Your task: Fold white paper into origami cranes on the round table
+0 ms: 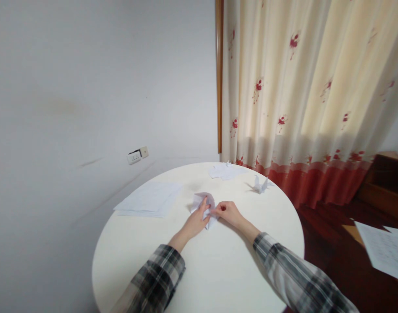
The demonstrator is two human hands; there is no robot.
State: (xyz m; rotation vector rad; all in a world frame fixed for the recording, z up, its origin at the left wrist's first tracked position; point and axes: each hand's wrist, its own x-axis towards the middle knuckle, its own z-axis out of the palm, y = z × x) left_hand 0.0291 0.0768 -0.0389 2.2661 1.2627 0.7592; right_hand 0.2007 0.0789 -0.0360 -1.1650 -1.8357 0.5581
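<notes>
White paper (199, 198), folded, upper flaps spread, pointed end toward person, on round white table (199, 278).

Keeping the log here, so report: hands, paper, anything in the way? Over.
Left hand on folded white paper. Right hand at its right edge, pinch unclear. Paper stack left, paper crane right, both apart from hands.

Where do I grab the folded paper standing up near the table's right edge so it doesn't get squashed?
I'd lightly pinch one raised point of the folded paper, coming down from above on your side. Its thin points stick up from the table, so fingertips should fit around one without pressing the middle.
</notes>
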